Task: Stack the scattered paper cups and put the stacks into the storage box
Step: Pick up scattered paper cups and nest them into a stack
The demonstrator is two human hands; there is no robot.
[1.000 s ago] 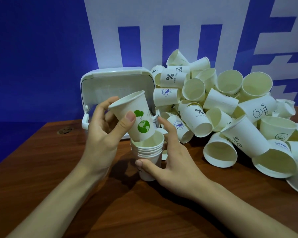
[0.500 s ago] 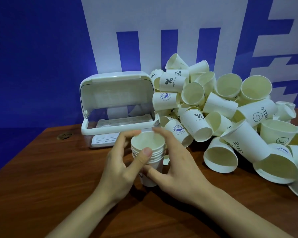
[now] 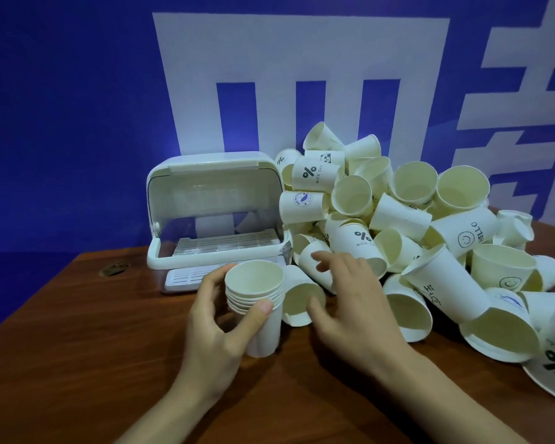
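stack (image 3: 261,307) of nested cups stands upright on the table (image 3: 77,363), long axis vertical, mouths up, several rims showing one over another. it sits toward the table's far edge, just in front of the box (image 3: 217,219).

left hand (image 3: 213,328) comes in from the near edge, forearm angled up and right; thumb pressed on the near side of the stack just under the rims, fingers wrapped round the far left side — clamped on the stack.

right hand (image 3: 350,302) reaches in from the near right, palm down, fingers spread and loosely bent, holding nothing. its thumb lies at the mouth of a loose cup (image 3: 302,299) that lies on its side just right of the stack, mouth toward the near edge, axis about level. fingertips touch or hover at another cup lying on its side behind — cannot tell which.

box stands at the far edge, lid raised, slatted tray visible inside.

pile (image 3: 414,225) of loose cups fills the far right of the table, pointing every way, touching the box's right side.
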